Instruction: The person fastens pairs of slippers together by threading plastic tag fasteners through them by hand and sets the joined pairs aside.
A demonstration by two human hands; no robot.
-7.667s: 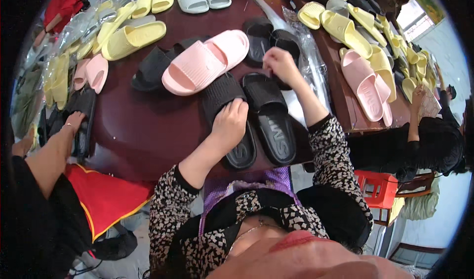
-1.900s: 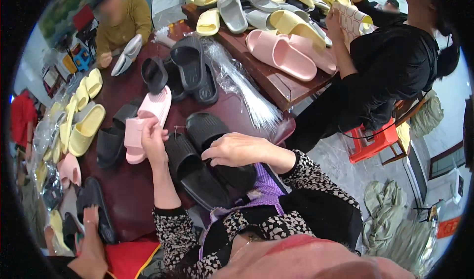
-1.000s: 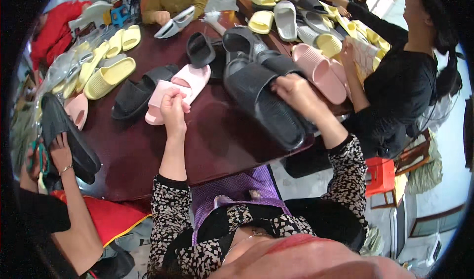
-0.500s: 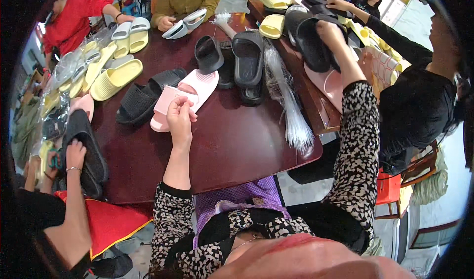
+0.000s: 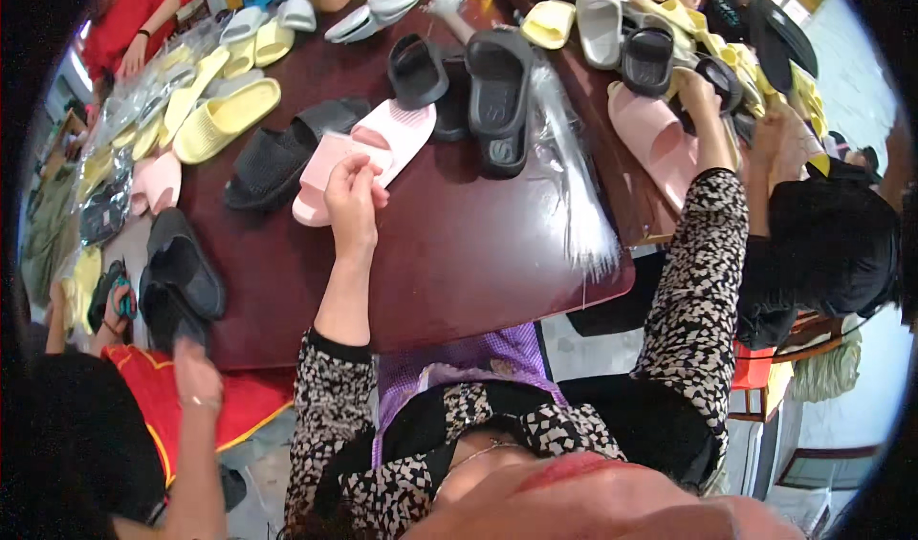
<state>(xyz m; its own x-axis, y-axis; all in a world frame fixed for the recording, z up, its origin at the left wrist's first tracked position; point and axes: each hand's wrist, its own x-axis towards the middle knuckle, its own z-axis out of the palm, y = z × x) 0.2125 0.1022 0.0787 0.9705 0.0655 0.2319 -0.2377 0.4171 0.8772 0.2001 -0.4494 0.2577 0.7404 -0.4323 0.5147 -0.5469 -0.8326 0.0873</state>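
Observation:
My left hand (image 5: 354, 201) is raised over the table, thumb and fingers pinched together; whatever is between them is too small to make out. Just behind it lies a pink slide slipper (image 5: 406, 134). My right hand (image 5: 703, 100) reaches out to the right among slippers, close to a small black slipper (image 5: 647, 59) and a pink slipper (image 5: 650, 139). Its fingertips are hidden, so I cannot tell whether it grips anything. Ahead of my left hand are black ribbed slippers (image 5: 273, 162) and an upturned black slipper (image 5: 499, 81).
A bundle of clear plastic strips (image 5: 583, 225) lies near the right edge of the dark red table (image 5: 449, 282). Yellow slippers (image 5: 227, 119) line the left side. At lower left, another person's hand (image 5: 198, 378) is beside black slippers (image 5: 182, 263). Someone in black sits at the right.
My right hand has moved right, away from the large black slippers it was on. My left hand stays pinched. At lower left, the other person's hand has drawn back from the black slippers.

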